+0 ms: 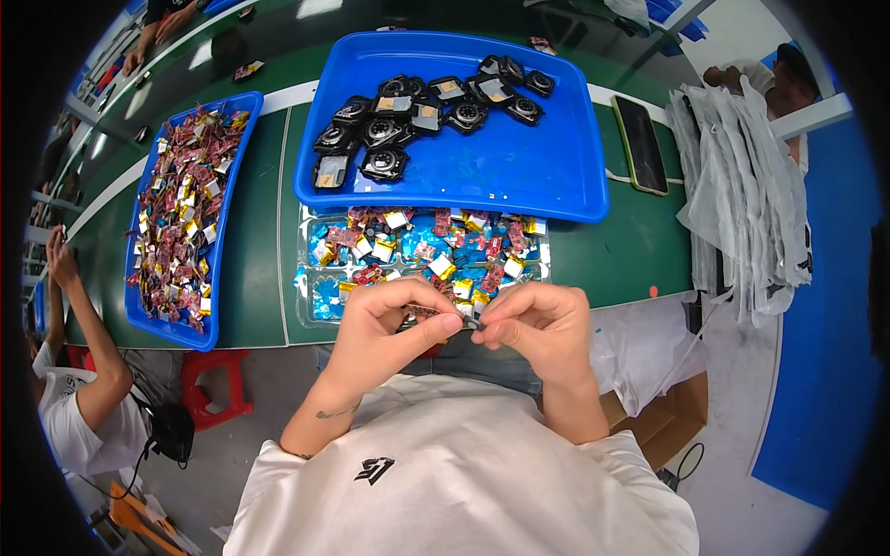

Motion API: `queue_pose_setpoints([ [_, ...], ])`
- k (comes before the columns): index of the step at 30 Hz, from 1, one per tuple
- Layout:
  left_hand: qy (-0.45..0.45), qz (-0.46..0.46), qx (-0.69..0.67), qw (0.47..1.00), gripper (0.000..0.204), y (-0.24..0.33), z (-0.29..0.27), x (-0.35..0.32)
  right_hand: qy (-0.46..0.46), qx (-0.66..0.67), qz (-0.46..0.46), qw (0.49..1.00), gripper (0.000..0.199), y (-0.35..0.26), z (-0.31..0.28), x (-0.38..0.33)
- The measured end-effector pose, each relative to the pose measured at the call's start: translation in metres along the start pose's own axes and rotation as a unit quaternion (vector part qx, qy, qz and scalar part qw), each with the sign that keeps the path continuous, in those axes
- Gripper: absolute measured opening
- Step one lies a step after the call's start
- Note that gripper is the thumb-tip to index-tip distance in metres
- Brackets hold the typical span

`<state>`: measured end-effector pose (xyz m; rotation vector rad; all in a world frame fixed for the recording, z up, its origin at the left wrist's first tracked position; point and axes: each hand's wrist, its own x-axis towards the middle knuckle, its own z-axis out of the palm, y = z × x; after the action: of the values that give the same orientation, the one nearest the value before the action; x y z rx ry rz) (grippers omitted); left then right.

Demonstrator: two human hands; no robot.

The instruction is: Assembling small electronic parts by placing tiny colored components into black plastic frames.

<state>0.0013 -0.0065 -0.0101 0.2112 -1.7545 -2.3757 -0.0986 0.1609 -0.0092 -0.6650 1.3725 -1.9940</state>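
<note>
Both my hands meet in front of my chest, over the near edge of a clear plastic tray [302, 264]. My left hand [385, 334] is pinched, with a small reddish circuit board partly hidden behind its thumb and fingers. My right hand [542, 332] pinches a tiny dark part [472, 323] at the fingertips, touching or nearly touching the left thumb. Whether that part is joined to the board I cannot tell. Beneath lie red circuit boards [343, 236], white-and-yellow battery cells [441, 267] and blue film pieces [326, 301].
A large blue tray [528, 176] holds black watch-like housings [385, 130]. On the left stands a blue tray [221, 250] full of wired boards. A phone [640, 144] lies right, beside hanging plastic bags [737, 195]. Another person's arm [88, 315] reaches in at far left, near a red stool [209, 389].
</note>
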Motion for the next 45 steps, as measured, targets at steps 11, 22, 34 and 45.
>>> queue_pose_setpoints([
  [11,-0.092,0.034,-0.091,0.991,0.006,-0.014,-0.010,0.002,-0.034,-0.054,0.025,0.998,0.010,0.007,0.001,0.003],
  [22,0.007,0.061,-0.222,0.973,0.008,-0.018,-0.015,0.009,-0.094,-0.555,-0.286,0.775,0.017,-0.057,-0.010,0.106],
  [34,0.016,0.034,-0.219,0.975,0.007,-0.016,-0.004,0.026,-0.101,-0.714,-0.197,0.664,0.027,-0.016,-0.075,0.210],
  [45,0.018,0.015,-0.195,0.981,0.007,-0.011,-0.002,0.020,0.020,-0.670,-0.206,0.713,0.027,-0.031,-0.046,0.113],
])
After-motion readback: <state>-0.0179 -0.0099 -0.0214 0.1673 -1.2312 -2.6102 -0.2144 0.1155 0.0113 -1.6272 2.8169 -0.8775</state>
